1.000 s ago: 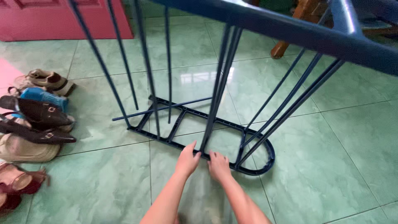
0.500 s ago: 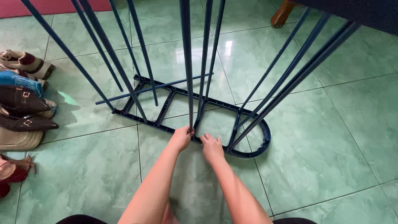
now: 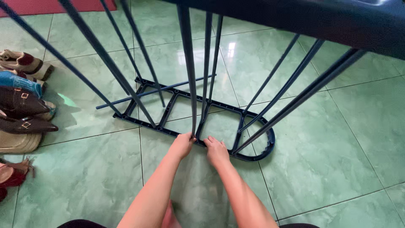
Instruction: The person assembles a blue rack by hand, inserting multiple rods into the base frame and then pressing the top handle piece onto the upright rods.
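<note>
Both hands are set on the near rail of a dark blue plastic base frame (image 3: 185, 110) lying flat on the green tiled floor (image 3: 337, 139). Left hand (image 3: 182, 145) is curled shut around the foot of a blue rod (image 3: 187, 71) where it meets the rail. Right hand (image 3: 216, 151) is pressed on the rail just right of it, fingers bent over the edge; a full clamp cannot be told. More rods are seen rising from the frame to a dark top piece (image 3: 337, 21) near the camera. One loose rod (image 3: 156, 91) is lying slanted across the frame's far left. Shoes (image 3: 21, 101) are lined up at far left.
</note>
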